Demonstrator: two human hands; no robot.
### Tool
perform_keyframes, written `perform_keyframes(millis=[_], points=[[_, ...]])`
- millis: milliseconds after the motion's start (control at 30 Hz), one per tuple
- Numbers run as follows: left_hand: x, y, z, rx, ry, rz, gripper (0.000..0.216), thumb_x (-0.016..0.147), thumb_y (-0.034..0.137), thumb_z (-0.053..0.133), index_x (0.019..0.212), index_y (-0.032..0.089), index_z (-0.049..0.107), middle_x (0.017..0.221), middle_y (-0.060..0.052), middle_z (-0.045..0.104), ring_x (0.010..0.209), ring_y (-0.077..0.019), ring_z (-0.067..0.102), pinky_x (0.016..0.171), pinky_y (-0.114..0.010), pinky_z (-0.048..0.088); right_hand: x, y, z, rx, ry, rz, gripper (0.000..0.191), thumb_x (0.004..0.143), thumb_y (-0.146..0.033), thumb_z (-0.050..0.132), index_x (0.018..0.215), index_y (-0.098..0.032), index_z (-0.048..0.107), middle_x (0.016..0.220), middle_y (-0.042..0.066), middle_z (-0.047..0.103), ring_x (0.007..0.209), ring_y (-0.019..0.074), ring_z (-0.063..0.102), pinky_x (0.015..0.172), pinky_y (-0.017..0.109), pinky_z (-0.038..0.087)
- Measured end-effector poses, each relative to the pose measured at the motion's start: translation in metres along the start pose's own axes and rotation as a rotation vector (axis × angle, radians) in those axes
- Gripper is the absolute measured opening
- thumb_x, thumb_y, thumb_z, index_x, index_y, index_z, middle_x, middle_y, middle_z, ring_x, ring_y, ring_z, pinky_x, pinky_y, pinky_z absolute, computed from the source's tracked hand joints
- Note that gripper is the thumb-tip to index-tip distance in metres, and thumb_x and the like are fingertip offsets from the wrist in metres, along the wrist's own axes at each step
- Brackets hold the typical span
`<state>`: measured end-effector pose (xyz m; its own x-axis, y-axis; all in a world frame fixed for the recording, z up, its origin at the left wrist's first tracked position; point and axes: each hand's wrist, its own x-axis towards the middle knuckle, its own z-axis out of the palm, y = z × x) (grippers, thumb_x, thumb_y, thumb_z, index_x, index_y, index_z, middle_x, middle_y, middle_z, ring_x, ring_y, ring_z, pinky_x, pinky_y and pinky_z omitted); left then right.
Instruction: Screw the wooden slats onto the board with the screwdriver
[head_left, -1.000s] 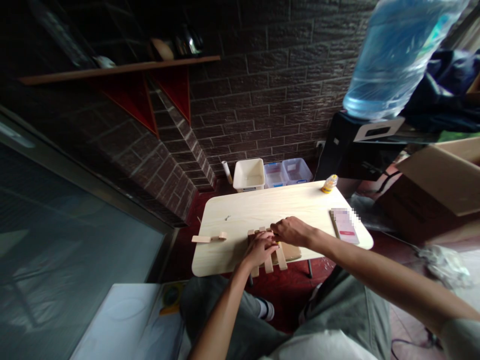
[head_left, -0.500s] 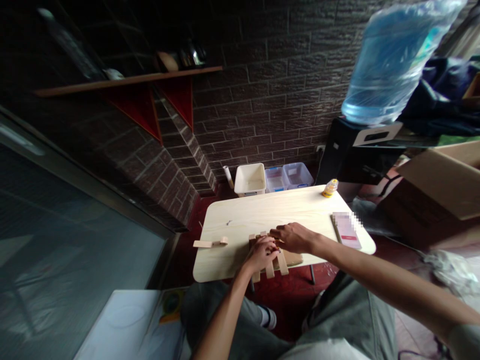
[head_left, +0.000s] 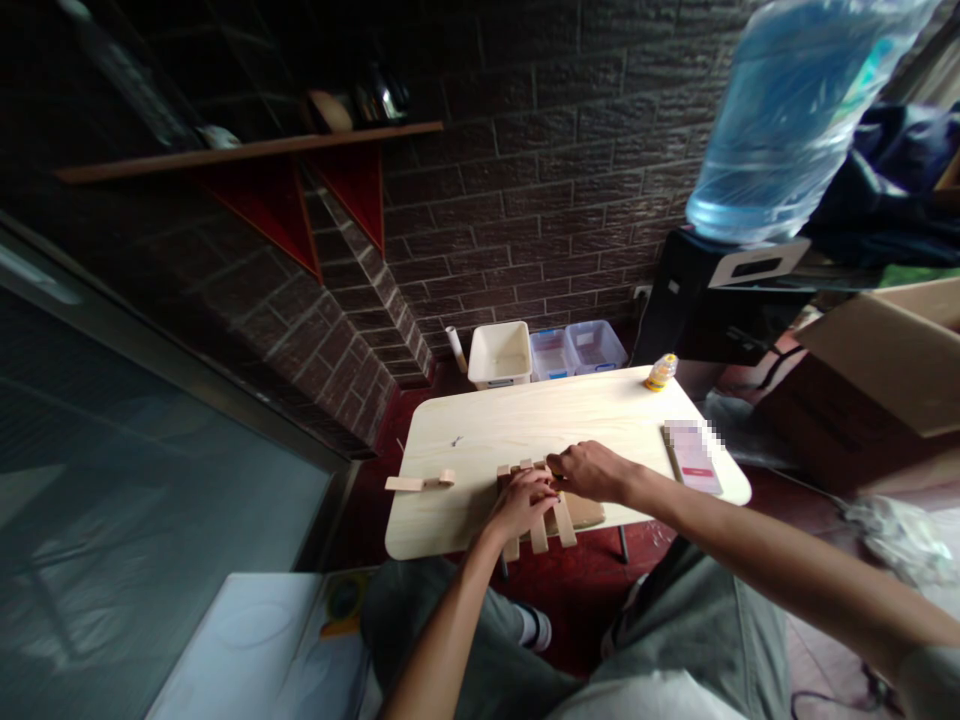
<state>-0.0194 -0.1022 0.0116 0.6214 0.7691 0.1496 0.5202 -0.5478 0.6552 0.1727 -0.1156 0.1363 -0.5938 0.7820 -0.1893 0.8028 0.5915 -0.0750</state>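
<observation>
On the near edge of the table, several pale wooden strips [head_left: 564,522] lie across a brown board [head_left: 585,510], their ends sticking out past the edge. My left hand [head_left: 525,500] rests over these strips, its fingers bent and pressing down on them. Just to its right, my right hand [head_left: 592,470] is closed like a fist, with its fingertips meeting the left fingers. Whatever the right fingers grip is hidden. Off to the left lies a separate wooden piece [head_left: 409,484] with a rounded end.
The light wooden table [head_left: 495,420] also bears a small metal-looking item [head_left: 457,441], a yellow-capped bottle [head_left: 661,373] and a phone [head_left: 694,462]. Plastic bins [head_left: 499,355] stand behind it by the brick wall. A water dispenser [head_left: 694,300] and a cardboard box [head_left: 862,400] are at right.
The right hand has turned and shifted slightly beside the left one. The left fingers have moved a little over the strips. Other objects on the table stay where they were.
</observation>
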Motion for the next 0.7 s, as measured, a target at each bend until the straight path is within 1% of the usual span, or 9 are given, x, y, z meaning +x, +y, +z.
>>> perform_keyframes(millis=[200, 367, 533, 633, 700], points=[[0.0, 0.001, 0.001, -0.007, 0.016, 0.014, 0.008, 0.085, 0.02, 0.062, 0.081, 0.02, 0.069, 0.108, -0.005, 0.067, 0.111, -0.0213, 0.057, 0.102, -0.036, 0.043, -0.001, -0.003, 0.0, -0.01, 0.004, 0.056, 0.033, 0.097, -0.042, 0.049, 0.109, -0.015, 0.063, 0.09, 0.014, 0.073, 0.084, 0.0258, 0.071, 0.068, 0.029, 0.049], [0.0, -0.004, 0.005, -0.022, 0.035, 0.017, 0.008, 0.084, 0.02, 0.061, 0.085, 0.02, 0.068, 0.111, -0.006, 0.066, 0.113, -0.0216, 0.057, 0.101, -0.035, 0.044, -0.002, -0.008, 0.001, -0.015, 0.019, 0.082, 0.036, 0.097, -0.045, 0.047, 0.109, -0.015, 0.063, 0.091, 0.014, 0.073, 0.085, 0.0271, 0.071, 0.069, 0.031, 0.049], [-0.002, -0.009, 0.009, -0.014, 0.065, 0.018, 0.008, 0.082, 0.016, 0.061, 0.083, 0.02, 0.068, 0.111, -0.006, 0.067, 0.112, -0.0206, 0.058, 0.102, -0.036, 0.043, -0.005, -0.007, -0.003, 0.007, 0.034, 0.031, 0.028, 0.096, -0.036, 0.049, 0.115, -0.02, 0.061, 0.098, 0.01, 0.073, 0.089, 0.0248, 0.069, 0.072, 0.03, 0.049], [-0.003, -0.008, 0.009, 0.003, 0.086, 0.028, 0.006, 0.079, 0.016, 0.064, 0.083, 0.02, 0.067, 0.11, -0.005, 0.067, 0.111, -0.0204, 0.057, 0.102, -0.036, 0.042, -0.006, -0.005, -0.004, 0.013, 0.035, -0.021, 0.028, 0.096, -0.03, 0.048, 0.119, -0.021, 0.059, 0.102, 0.01, 0.072, 0.094, 0.0239, 0.068, 0.074, 0.03, 0.049], [-0.003, -0.006, 0.008, 0.007, 0.089, 0.035, 0.004, 0.079, 0.018, 0.066, 0.082, 0.02, 0.066, 0.109, -0.004, 0.067, 0.11, -0.0201, 0.058, 0.101, -0.035, 0.042, -0.005, -0.004, -0.004, 0.012, 0.034, -0.055, 0.027, 0.097, -0.027, 0.045, 0.119, -0.02, 0.06, 0.102, 0.012, 0.072, 0.094, 0.0231, 0.068, 0.074, 0.029, 0.049]])
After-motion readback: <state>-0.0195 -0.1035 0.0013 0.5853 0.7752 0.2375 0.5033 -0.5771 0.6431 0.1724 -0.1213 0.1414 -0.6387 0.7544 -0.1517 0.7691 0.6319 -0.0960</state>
